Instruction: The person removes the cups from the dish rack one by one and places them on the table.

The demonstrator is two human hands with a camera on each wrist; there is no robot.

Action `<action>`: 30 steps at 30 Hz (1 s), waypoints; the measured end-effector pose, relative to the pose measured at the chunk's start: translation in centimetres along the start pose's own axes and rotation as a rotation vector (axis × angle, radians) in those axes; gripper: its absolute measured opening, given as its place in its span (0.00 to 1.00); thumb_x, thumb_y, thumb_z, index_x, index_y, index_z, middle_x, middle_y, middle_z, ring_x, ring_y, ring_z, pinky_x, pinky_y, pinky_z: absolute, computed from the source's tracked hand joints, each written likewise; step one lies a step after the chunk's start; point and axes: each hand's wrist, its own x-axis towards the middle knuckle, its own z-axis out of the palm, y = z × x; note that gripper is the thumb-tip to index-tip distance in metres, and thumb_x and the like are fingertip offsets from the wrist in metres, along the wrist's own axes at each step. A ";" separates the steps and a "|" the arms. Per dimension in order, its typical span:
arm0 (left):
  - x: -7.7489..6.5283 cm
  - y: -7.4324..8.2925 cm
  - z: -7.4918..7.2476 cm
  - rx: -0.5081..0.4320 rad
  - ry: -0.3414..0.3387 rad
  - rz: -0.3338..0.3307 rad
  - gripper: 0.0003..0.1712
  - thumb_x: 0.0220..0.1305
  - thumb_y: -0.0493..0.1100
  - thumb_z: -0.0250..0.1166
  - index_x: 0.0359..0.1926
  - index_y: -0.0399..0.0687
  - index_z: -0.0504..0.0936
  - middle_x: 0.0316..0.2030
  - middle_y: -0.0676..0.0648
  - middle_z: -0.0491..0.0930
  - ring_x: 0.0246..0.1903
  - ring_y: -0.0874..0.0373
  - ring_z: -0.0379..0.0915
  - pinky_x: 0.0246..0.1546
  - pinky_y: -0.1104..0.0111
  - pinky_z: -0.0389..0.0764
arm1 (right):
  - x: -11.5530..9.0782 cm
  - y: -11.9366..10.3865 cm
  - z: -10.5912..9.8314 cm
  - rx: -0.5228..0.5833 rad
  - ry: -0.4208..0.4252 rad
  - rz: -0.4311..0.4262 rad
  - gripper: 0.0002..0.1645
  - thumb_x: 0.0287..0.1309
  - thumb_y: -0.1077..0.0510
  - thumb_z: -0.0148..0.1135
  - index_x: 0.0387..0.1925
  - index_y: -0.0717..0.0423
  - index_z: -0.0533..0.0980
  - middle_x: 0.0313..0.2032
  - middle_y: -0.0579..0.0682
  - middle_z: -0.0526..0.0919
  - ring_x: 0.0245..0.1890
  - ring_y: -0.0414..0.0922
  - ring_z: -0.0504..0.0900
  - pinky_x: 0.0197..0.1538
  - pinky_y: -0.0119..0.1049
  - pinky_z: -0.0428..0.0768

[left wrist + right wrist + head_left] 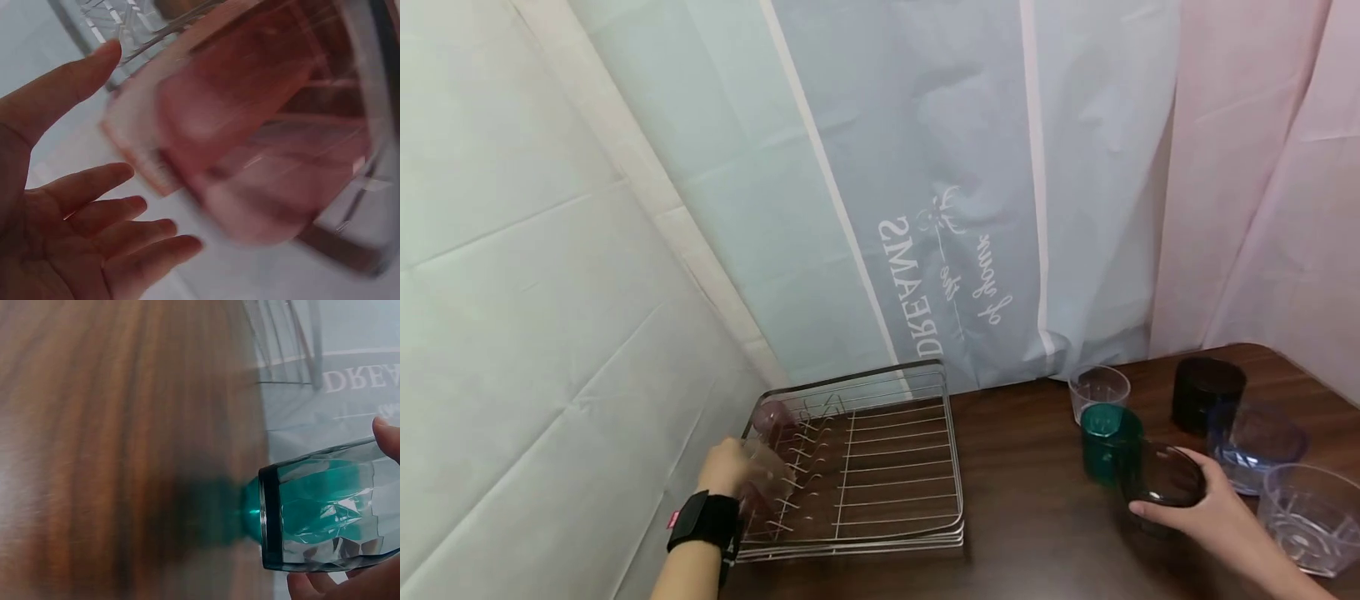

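Observation:
My left hand [726, 467] is at the left side of a wire dish rack [898, 454]. In the left wrist view its fingers are spread apart, beside a blurred pinkish cup [237, 156]. A pale see-through cup [771, 471] overlaps the fingertips in the head view. Another pink cup [769, 414] sits in the rack's back left corner. On the right, my right hand [1206, 500] grips a smoky grey faceted cup [1165, 475] between thumb and fingers. In the right wrist view this cup [331, 506] lies sideways across the picture, a teal cup [1108, 442] showing through it.
Around the right hand, a clear cup [1097, 385], a black cup [1208, 396], a bluish cup [1255, 450] and a larger clear cup [1311, 517] stand on the dark wooden table [1022, 492]. Curved wire prongs line the rack's left part. A printed curtain [940, 167] hangs behind.

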 end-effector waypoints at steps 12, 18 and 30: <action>0.4 -1.1 1.3 -0.037 0.091 0.019 0.31 0.46 0.37 0.80 0.50 0.22 0.82 0.42 0.26 0.82 0.40 0.31 0.79 0.41 0.44 0.81 | 0.4 2.3 1.5 -0.024 -0.089 0.105 0.69 0.61 0.43 0.72 0.71 0.82 0.36 0.65 0.86 0.41 0.63 0.79 0.55 0.58 0.71 0.66; 0.9 -1.0 1.4 -0.058 0.096 -0.003 0.31 0.49 0.38 0.78 0.51 0.20 0.80 0.42 0.25 0.82 0.44 0.28 0.79 0.44 0.43 0.81 | 0.3 2.1 2.0 -0.040 -0.096 0.058 0.65 0.61 0.47 0.73 0.70 0.84 0.40 0.63 0.84 0.51 0.59 0.75 0.67 0.50 0.52 0.78; 1.7 -0.6 0.5 -0.005 0.081 -0.017 0.29 0.51 0.35 0.78 0.48 0.16 0.79 0.43 0.21 0.80 0.43 0.26 0.78 0.44 0.43 0.81 | 0.0 2.5 2.1 -0.079 -0.081 0.056 0.68 0.58 0.48 0.75 0.68 0.85 0.38 0.61 0.85 0.51 0.57 0.79 0.67 0.51 0.57 0.79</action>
